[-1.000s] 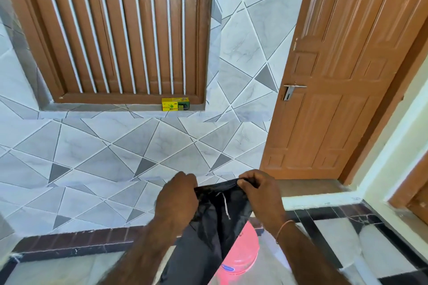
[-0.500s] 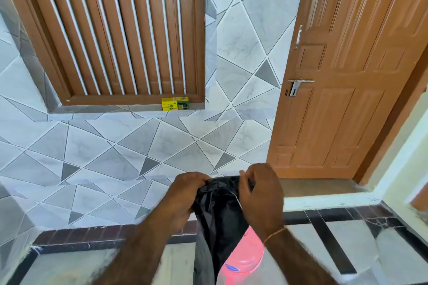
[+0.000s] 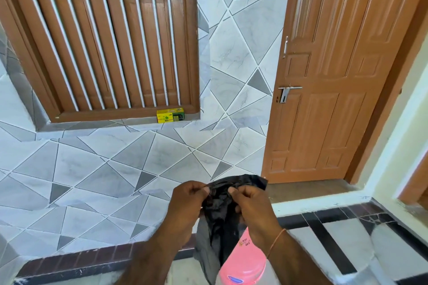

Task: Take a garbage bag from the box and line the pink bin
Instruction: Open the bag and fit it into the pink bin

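We pinch the bunched top of the black garbage bag (image 3: 222, 203) between our left hand (image 3: 187, 206) and right hand (image 3: 252, 210), just above the pink bin (image 3: 243, 261); the box (image 3: 170, 115) sits on the window sill. We should rub the layers apart, find the mouth, then spread it wide.

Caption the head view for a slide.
Both hands, left hand and right hand, pinch a crumpled black plastic garbage bag above the pink plastic bin.
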Tool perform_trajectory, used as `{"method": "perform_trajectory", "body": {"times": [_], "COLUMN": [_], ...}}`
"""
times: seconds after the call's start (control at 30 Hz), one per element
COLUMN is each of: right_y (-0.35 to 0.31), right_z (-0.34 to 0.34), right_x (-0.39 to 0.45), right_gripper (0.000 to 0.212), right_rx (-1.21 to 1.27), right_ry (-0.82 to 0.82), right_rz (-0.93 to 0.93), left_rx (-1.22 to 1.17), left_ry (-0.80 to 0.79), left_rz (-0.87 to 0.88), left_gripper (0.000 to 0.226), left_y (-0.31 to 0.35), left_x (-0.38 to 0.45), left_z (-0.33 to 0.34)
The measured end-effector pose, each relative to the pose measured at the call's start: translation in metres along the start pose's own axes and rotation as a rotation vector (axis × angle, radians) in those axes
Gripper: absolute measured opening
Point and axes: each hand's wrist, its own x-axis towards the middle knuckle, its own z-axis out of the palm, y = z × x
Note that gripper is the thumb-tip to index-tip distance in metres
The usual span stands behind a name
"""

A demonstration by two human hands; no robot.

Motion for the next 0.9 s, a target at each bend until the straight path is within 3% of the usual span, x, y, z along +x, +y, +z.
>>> {"method": "perform_trajectory", "body": {"times": [0.1, 0.23, 0.3, 0.37, 0.47, 0.57, 0.67, 0.77, 0.9], "right_y": [0.013, 0.030, 0.037, 0.040, 0.040, 0.034, 0.030, 0.031, 0.047], "right_z": [-0.009, -0.016, -0.018, -0.015, -0.011, -0.006, -0.008, -0.019, -0.033], "right_x": [0.006, 0.003, 0.001, -0.004, -0.008, -0.013, -0.016, -0.016, -0.018], "right_gripper": [0.043, 0.044, 0.044, 0.045, 0.049, 0.049, 0.052, 0.049, 0.039], "right_rx": [-0.265, -0.308, -0.289, -0.289, -0.324, -0.296, -0.214, -0.149, -0.226], "right_ry": [0.142, 0.269, 0.302, 0.275, 0.188, 0.097, 0.016, 0.071, 0.252], "right_rz": [-0.127, -0.073, -0.039, -0.031, -0.097, -0.131, -0.123, -0.092, -0.026], "left_rx": [0.052, 0.553, 0.745, 0.752, 0.544, 0.533, 0.625, 0.658, 0.756], "left_ry": [0.219, 0.214, 0.193, 0.176, 0.107, -0.053, -0.095, -0.082, 0.131], "left_rz": [0.067, 0.256, 0.249, 0.195, 0.183, 0.149, 0.149, 0.158, 0.203], "left_gripper": [0.028, 0.042, 0.032, 0.026, 0.010, 0.018, 0.016, 0.036, 0.031], "left_y": [-0.006, -0.015, -0.012, -0.011, -0.015, -0.028, -0.031, -0.034, -0.031], "left_x": [0.009, 0.007, 0.004, 0.003, -0.004, -0.010, -0.013, -0.011, -0.010], "left_z": [-0.014, -0.028, -0.029, -0.028, -0.014, 0.002, 0.005, 0.001, -0.001]}}
